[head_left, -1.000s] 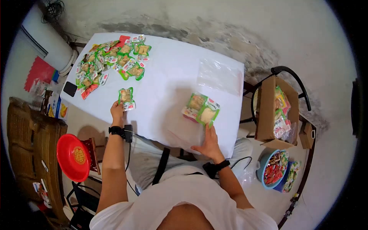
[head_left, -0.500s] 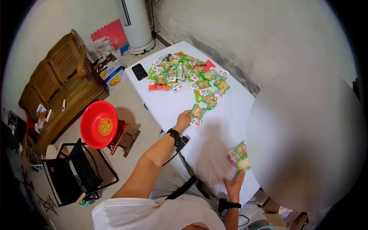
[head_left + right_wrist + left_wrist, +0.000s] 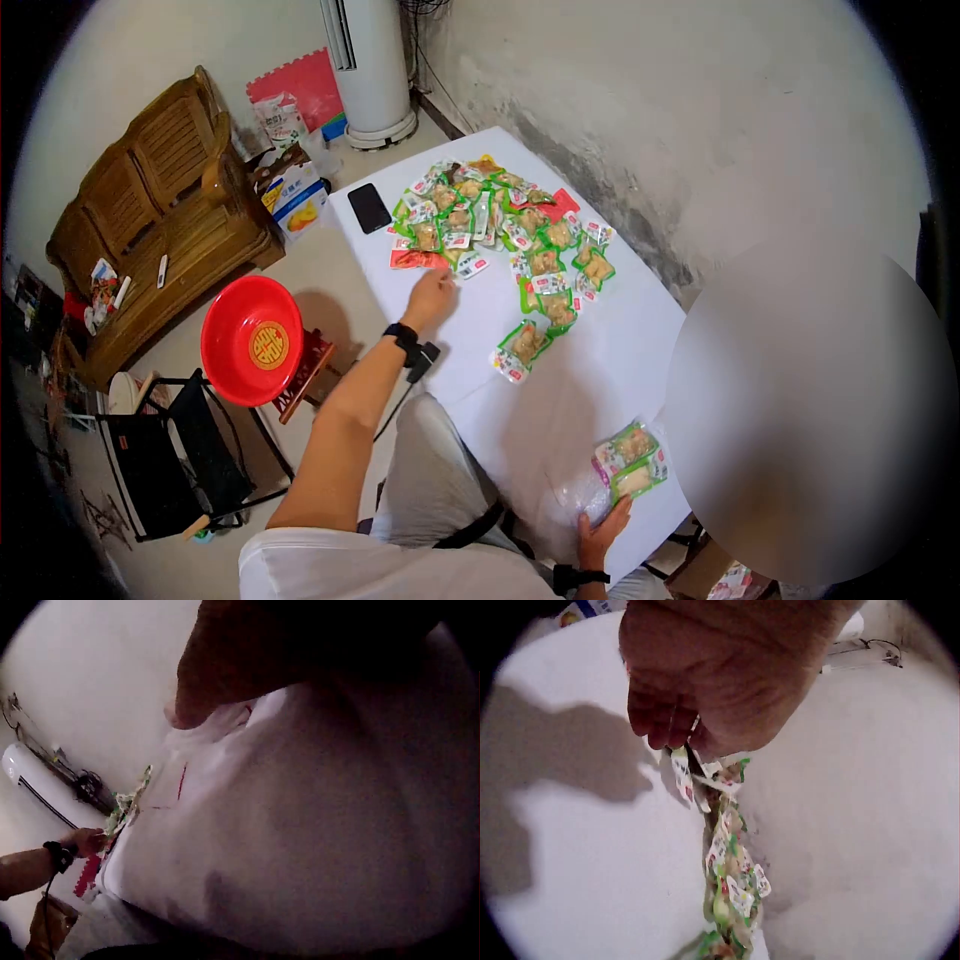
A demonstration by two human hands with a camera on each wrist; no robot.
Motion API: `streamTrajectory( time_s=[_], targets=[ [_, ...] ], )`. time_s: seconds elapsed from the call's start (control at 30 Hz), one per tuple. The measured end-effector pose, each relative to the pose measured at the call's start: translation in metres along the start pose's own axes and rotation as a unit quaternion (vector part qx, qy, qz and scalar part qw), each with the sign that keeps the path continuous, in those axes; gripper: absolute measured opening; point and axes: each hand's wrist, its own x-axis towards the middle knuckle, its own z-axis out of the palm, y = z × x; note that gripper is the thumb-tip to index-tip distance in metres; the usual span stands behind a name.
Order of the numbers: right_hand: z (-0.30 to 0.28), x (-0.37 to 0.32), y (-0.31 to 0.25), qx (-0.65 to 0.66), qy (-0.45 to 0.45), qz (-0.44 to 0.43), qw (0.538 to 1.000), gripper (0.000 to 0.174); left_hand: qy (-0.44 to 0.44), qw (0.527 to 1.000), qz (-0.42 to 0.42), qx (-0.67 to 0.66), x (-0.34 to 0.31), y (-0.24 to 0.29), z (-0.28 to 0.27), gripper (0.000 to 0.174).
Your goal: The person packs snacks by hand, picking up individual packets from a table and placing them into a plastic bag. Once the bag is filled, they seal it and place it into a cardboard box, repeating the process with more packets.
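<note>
My left hand reaches to the near edge of a heap of snack packets on the white-covered table. Its fingertips lie beside a red packet and a white packet label. In the left wrist view its bent fingers are right over packets; I cannot tell whether they pinch one. My right hand rests by the table's near side, thumb spread from the fingers. Its fingertips touch the lower of two green-edged packets, which overlap a pink-edged one. Thin clear plastic lies beside that hand.
A single green-edged packet lies nearer me than the heap. A black phone is at the table's far left corner. A red basin stands on a wooden stool to the left. A blurred disc covers the right of the head view.
My left hand has let go of one packet beside the others and moved back left to the heap. The head view has swung left. My right hand stays by its packets.
</note>
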Motion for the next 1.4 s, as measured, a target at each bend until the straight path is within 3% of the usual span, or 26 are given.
streamTrajectory(
  time_s=[0.07,0.2,0.27,0.3,0.33,0.4,0.43,0.5,0.67,0.73,0.77,0.8,0.87,1.07,1.4],
  targets=[
    [0.0,0.001,-0.009,-0.012,0.001,0.028,1.0,0.095,-0.04,0.995,0.067,0.057,0.03,-0.008,-0.021,0.029],
    [-0.004,0.003,-0.024,-0.039,-0.011,0.069,0.997,0.096,-0.024,0.987,0.092,0.127,0.081,0.011,-0.046,0.031],
    [-0.004,-0.002,-0.018,-0.046,-0.007,0.055,0.997,0.095,0.063,0.978,0.125,0.154,0.102,0.01,-0.044,0.036],
    [-0.001,-0.005,-0.011,-0.052,-0.002,0.041,0.998,0.093,0.029,0.987,0.045,0.15,0.119,0.013,-0.043,0.045],
    [0.006,-0.009,0.001,-0.052,-0.001,0.042,0.998,0.093,0.029,0.987,0.046,0.149,0.134,0.004,-0.04,0.045],
    [0.02,-0.011,0.021,-0.061,0.062,-0.039,0.995,0.09,0.096,0.967,0.073,0.224,0.166,-0.026,-0.03,0.056],
    [0.013,-0.01,0.013,-0.063,0.065,-0.038,0.995,0.09,0.069,0.965,0.026,0.253,0.174,-0.016,-0.032,0.065],
    [-0.008,-0.016,-0.008,-0.1,-0.081,0.033,0.991,0.089,0.05,0.968,-0.025,0.244,0.189,0.0,-0.032,0.069],
    [-0.007,-0.016,-0.002,-0.107,-0.06,0.029,0.992,0.088,0.045,0.959,-0.019,0.279,0.237,0.014,-0.017,0.07],
    [-0.012,-0.012,-0.013,-0.119,-0.076,0.032,0.989,0.087,0.024,0.934,-0.026,0.356,0.257,0.012,-0.005,0.07],
    [-0.014,-0.009,-0.016,-0.127,-0.084,0.034,0.988,0.087,0.062,0.913,-0.009,0.402,0.264,0.004,0.004,0.073],
    [-0.015,-0.006,-0.017,-0.134,-0.089,0.036,0.986,0.087,0.059,0.915,-0.011,0.398,0.265,0.003,0.009,0.073],
    [-0.018,0.0,-0.021,-0.141,-0.1,0.037,0.984,0.087,-0.053,0.943,-0.162,0.285,0.264,0.001,0.013,0.074],
    [-0.023,0.001,-0.029,-0.145,-0.122,0.04,0.981,0.087,0.007,0.934,-0.103,0.343,0.246,0.004,0.013,0.058],
    [-0.019,-0.008,-0.025,-0.149,-0.113,0.018,0.982,0.086,0.074,0.973,-0.039,0.217,0.178,0.028,0.002,0.054]
  ],
)
